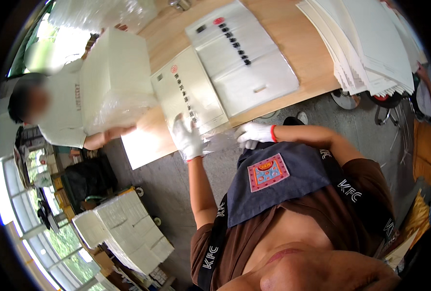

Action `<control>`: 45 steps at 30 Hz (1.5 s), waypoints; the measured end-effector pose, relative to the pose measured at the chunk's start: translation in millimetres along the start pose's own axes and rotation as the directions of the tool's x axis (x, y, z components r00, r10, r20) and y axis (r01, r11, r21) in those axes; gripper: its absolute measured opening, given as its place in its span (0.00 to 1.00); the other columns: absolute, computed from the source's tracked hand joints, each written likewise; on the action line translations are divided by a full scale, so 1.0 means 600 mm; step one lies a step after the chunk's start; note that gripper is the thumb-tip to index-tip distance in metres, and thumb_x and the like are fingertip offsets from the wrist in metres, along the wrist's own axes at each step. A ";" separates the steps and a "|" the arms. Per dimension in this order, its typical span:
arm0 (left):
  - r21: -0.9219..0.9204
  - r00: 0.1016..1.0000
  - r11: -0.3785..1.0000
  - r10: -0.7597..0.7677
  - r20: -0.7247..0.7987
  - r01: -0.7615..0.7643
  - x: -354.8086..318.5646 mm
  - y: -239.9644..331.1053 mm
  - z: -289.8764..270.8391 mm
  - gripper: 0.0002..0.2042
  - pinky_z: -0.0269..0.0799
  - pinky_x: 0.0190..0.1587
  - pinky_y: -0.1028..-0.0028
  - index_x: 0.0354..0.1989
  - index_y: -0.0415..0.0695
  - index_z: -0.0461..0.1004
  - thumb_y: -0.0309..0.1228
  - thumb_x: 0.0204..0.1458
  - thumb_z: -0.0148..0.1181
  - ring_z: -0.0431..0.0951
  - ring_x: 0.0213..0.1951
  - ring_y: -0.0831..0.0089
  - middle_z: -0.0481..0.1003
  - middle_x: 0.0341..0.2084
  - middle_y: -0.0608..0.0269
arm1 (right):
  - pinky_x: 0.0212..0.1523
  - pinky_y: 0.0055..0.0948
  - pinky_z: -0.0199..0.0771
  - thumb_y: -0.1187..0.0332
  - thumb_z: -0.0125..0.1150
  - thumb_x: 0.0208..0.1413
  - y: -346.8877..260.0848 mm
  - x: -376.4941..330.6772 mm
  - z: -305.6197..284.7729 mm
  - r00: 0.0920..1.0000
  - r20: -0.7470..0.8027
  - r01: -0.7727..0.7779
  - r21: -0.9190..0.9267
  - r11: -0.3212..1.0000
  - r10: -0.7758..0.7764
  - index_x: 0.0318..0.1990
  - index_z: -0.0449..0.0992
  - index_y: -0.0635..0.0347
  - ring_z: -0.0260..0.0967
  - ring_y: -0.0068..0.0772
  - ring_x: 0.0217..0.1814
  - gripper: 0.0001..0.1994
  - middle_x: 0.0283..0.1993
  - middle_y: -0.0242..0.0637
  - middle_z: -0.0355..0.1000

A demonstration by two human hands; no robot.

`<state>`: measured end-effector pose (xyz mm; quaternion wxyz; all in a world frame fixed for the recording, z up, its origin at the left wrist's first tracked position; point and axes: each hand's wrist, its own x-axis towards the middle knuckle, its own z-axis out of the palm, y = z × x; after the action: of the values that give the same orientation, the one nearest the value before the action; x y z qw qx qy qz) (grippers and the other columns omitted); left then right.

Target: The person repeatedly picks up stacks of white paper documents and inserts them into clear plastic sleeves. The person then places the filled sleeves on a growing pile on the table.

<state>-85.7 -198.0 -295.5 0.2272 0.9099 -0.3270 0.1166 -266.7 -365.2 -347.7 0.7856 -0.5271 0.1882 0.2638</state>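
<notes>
A cream printed sheet or folder (189, 92) lies at the table's near edge, with clear plastic film (218, 141) sticking out from its near end. My left hand (188, 139), in a white knit glove, rests at that end with fingers apart over the lower left corner. To its right my right hand (255, 135), gloved in white with a red cuff, is closed at the film's right end; its fingertips are partly hidden. A flat stack of printed clear plastic bags (269, 68) lies just right of the folder.
White folders (356, 43) are fanned out at the table's right end. At left, a person (62, 106) stands by a large white block-shaped stack (116, 72) partly wrapped in plastic. Wrapped white bundles (133, 233) stand lower left. A stool (388, 104) is at the right.
</notes>
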 end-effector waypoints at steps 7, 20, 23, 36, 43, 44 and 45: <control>-0.246 0.816 0.934 0.347 0.462 -0.259 0.042 0.268 0.187 0.10 0.66 0.46 0.62 0.37 0.50 0.77 0.38 0.48 0.59 0.73 0.44 0.60 0.76 0.36 0.58 | 0.30 0.24 0.73 0.64 0.52 0.60 0.039 -0.091 -0.071 0.938 -0.282 0.199 -0.035 0.979 -0.201 0.48 0.70 0.63 0.71 0.25 0.28 0.13 0.33 0.38 0.75; -0.463 0.643 0.863 0.240 0.727 0.202 0.131 0.266 0.249 0.14 0.69 0.43 0.66 0.36 0.47 0.77 0.42 0.56 0.50 0.77 0.39 0.59 0.77 0.34 0.51 | 0.30 0.29 0.71 0.51 0.51 0.58 -0.072 -0.086 -0.167 0.475 -0.757 0.174 -0.419 0.891 -0.449 0.44 0.73 0.63 0.74 0.33 0.30 0.22 0.29 0.45 0.74; -0.647 0.845 0.751 0.255 0.470 0.133 0.191 0.219 0.274 0.15 0.70 0.40 0.67 0.35 0.43 0.76 0.42 0.58 0.49 0.77 0.34 0.63 0.78 0.30 0.56 | 0.28 0.34 0.71 0.48 0.46 0.58 -0.088 -0.051 -0.194 0.459 -0.761 0.175 -0.428 0.886 -0.458 0.42 0.74 0.65 0.74 0.37 0.26 0.25 0.28 0.45 0.74; -0.752 0.699 0.510 0.709 0.093 -0.417 0.123 0.452 0.061 0.13 0.72 0.33 0.69 0.42 0.41 0.73 0.23 0.46 0.54 0.76 0.28 0.66 0.76 0.32 0.59 | 0.44 0.32 0.70 0.52 0.57 0.54 -0.118 -0.174 -0.156 0.122 -0.751 0.393 -0.564 0.726 -0.649 0.44 0.72 0.67 0.70 0.33 0.46 0.23 0.45 0.48 0.71; -0.824 0.500 0.348 0.861 0.093 -0.447 -0.017 0.490 0.021 0.13 0.70 0.40 0.62 0.42 0.43 0.72 0.23 0.45 0.55 0.75 0.29 0.52 0.73 0.27 0.50 | 0.41 0.30 0.70 0.63 0.54 0.56 -0.024 -0.312 -0.070 0.243 -0.560 0.461 -0.652 0.602 -0.792 0.48 0.72 0.57 0.69 0.31 0.45 0.14 0.47 0.36 0.71; -0.699 0.457 0.352 0.889 0.041 -0.623 0.015 0.483 0.051 0.14 0.71 0.40 0.62 0.45 0.43 0.71 0.23 0.49 0.52 0.76 0.33 0.50 0.74 0.29 0.49 | 0.41 0.32 0.71 0.63 0.55 0.54 -0.051 -0.314 -0.092 0.330 -0.506 0.255 -0.765 0.592 -0.797 0.45 0.73 0.54 0.70 0.34 0.44 0.13 0.45 0.37 0.72; -0.784 0.519 0.450 0.832 0.194 -0.428 0.031 0.476 0.068 0.12 0.71 0.37 0.61 0.46 0.44 0.72 0.26 0.52 0.52 0.76 0.35 0.51 0.75 0.32 0.48 | 0.40 0.33 0.71 0.63 0.55 0.53 -0.071 -0.312 -0.122 0.425 -0.464 0.049 -0.846 0.532 -0.777 0.43 0.75 0.51 0.71 0.37 0.43 0.11 0.43 0.39 0.72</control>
<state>-253.9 -423.3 -227.9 0.3550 0.5544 -0.7268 -0.1960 -389.8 -486.5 -236.4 0.3631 -0.8776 0.2499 -0.1884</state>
